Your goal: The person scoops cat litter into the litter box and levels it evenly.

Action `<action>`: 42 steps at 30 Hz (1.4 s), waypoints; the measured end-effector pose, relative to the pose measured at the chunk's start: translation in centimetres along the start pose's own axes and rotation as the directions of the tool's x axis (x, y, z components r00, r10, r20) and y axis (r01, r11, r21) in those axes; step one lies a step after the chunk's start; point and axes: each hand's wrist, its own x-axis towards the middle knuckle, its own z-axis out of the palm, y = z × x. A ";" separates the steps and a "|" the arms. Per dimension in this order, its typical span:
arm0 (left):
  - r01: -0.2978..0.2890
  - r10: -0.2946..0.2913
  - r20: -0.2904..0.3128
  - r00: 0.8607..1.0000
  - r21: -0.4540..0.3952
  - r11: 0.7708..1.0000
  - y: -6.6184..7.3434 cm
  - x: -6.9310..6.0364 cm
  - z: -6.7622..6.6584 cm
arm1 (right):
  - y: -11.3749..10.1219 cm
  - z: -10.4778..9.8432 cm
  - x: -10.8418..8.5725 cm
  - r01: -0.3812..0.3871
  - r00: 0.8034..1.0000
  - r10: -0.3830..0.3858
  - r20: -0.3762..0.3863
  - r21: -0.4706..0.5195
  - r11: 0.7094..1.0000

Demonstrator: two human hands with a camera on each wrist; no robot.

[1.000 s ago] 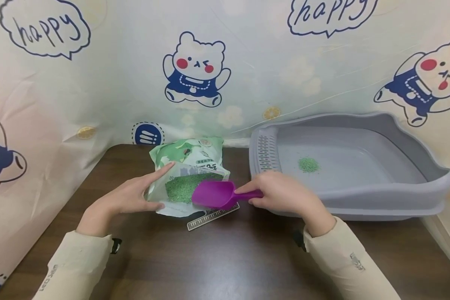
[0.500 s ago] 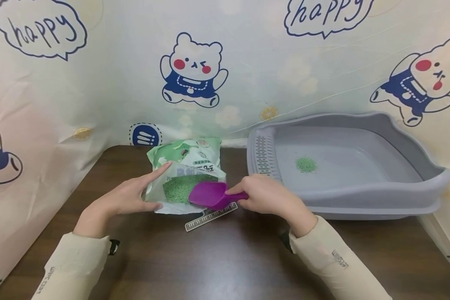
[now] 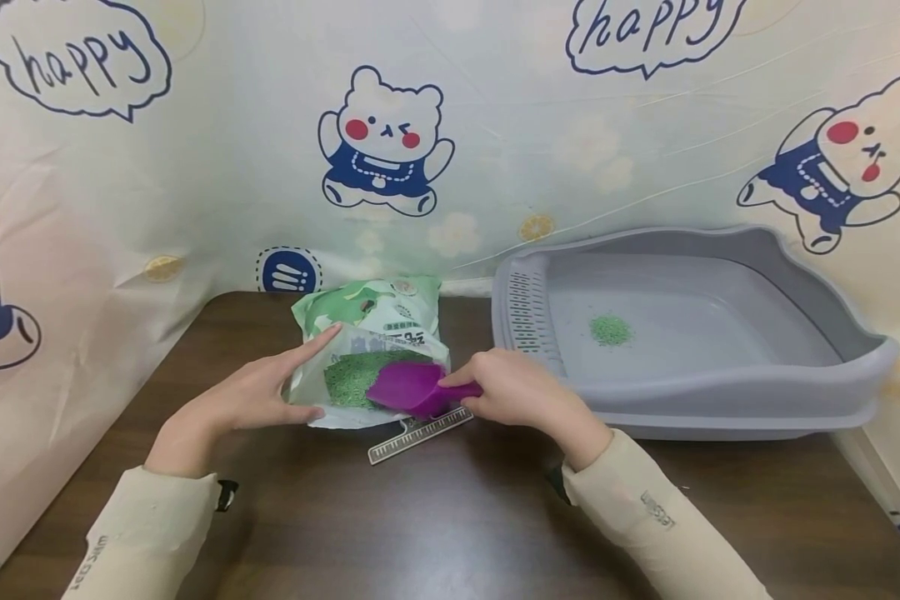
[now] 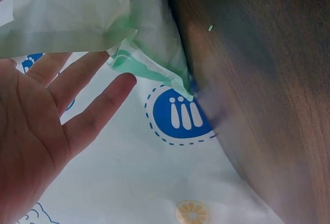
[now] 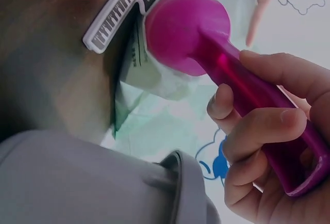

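My right hand (image 3: 525, 393) grips the handle of a purple scoop (image 3: 411, 388), its fingers curled round it in the right wrist view. The scoop's front edge lies in the green pellets (image 3: 351, 379) inside the mouth of a green and white bag (image 3: 401, 302). Against the bag's left side my left hand (image 3: 258, 392) rests with thumb and forefinger spread. In the left wrist view, the fingers (image 4: 95, 113) of that hand are straight, and some fingertips are hidden behind the bag's plastic (image 4: 67, 17).
To the right stands a large grey litter tray (image 3: 720, 392) with a small heap of green pellets (image 3: 610, 330) on its floor. A clip with a piano-key pattern (image 3: 420, 435) lies before the bag on the brown table (image 3: 390, 533). A printed cloth (image 3: 532, 142) hangs behind.
The scoop and my right hand have moved left, and the scoop has gone further into the bag's mouth. My left hand stays at the bag's side.
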 end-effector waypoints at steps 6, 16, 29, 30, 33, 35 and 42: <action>0.009 -0.009 0.005 1.000 0.003 1.000 0.1 -0.2 -0.1 | -0.1 0.7 0.8 0.024 0.999 -0.024 -0.033 0.006 1.000; 0.016 -0.016 0.011 1.000 0.005 1.000 0.0 -0.5 -0.1 | 0.2 2.3 2.3 0.024 0.997 -0.019 -0.069 0.065 0.998; -0.043 0.043 -0.016 0.999 -0.007 0.999 0.0 -0.2 0.0 | 0.2 4.6 3.4 0.042 0.985 -0.032 -0.170 0.059 0.997; -0.045 0.045 -0.012 0.999 -0.011 0.999 0.0 -0.1 0.0 | 0.2 4.8 3.5 0.045 0.983 -0.033 -0.182 0.062 0.997; -0.047 0.047 -0.003 0.999 -0.024 0.999 0.2 -0.1 -0.1 | 0.3 5.5 3.8 0.053 0.976 -0.037 -0.216 0.064 0.997; -0.047 0.046 -0.006 0.999 -0.021 0.999 0.2 -0.1 -0.1 | 0.3 5.6 3.9 0.061 0.973 -0.043 -0.228 0.071 0.996; -0.059 0.059 -0.002 0.998 -0.033 0.998 0.2 -0.1 0.0 | 1.0 5.8 3.5 0.108 0.969 -0.102 -0.226 0.013 0.994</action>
